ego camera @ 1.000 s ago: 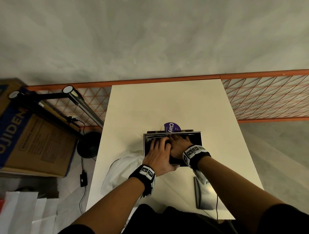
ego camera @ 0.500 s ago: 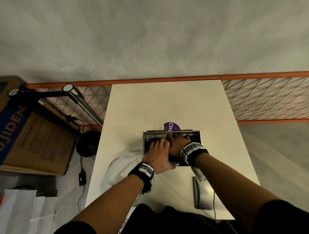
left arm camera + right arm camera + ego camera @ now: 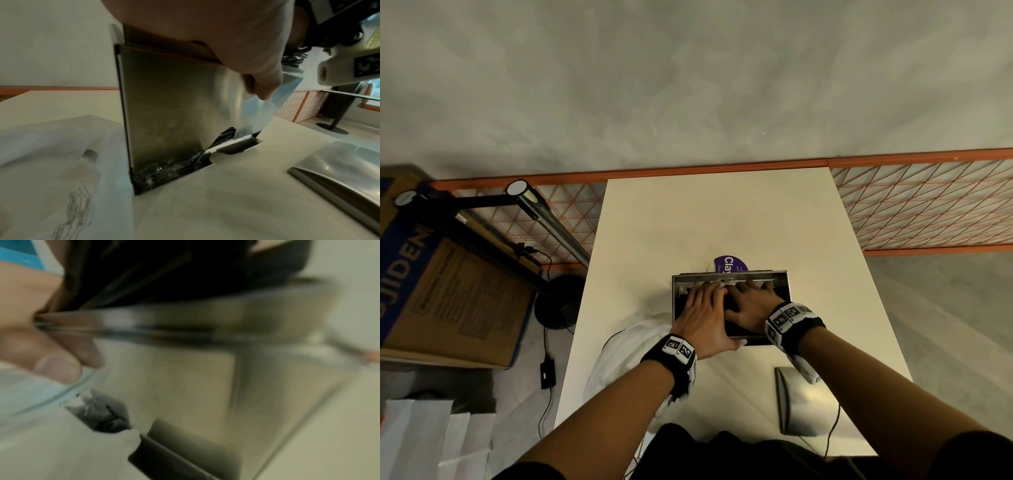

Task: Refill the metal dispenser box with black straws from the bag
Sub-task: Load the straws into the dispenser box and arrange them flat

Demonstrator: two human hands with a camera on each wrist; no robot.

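Observation:
The metal dispenser box (image 3: 781, 274) stands open-topped in the middle of the table, with black straws (image 3: 780, 295) lying inside. My left hand (image 3: 703, 306) and right hand (image 3: 751, 303) lie side by side in the box, fingers straight and pressing flat on the straws. In the left wrist view my left thumb (image 3: 259, 81) rests against the outside of the box's front wall (image 3: 174, 105), and straws (image 3: 224, 134) show in the slot at its foot. The right wrist view is blurred: black straws (image 3: 164, 272) above the box wall (image 3: 195, 378).
A white plastic bag (image 3: 619, 359) lies at the table's left edge beside the box. The metal lid (image 3: 803, 401) lies near the front right. A purple label (image 3: 731, 265) sits behind the box. A cardboard carton (image 3: 448, 291) and lamp (image 3: 541, 212) stand off the table's left.
Both hands stay pressed on the straws. My right hand has slid a little to the right with its fingers spread wider. The box has not moved.

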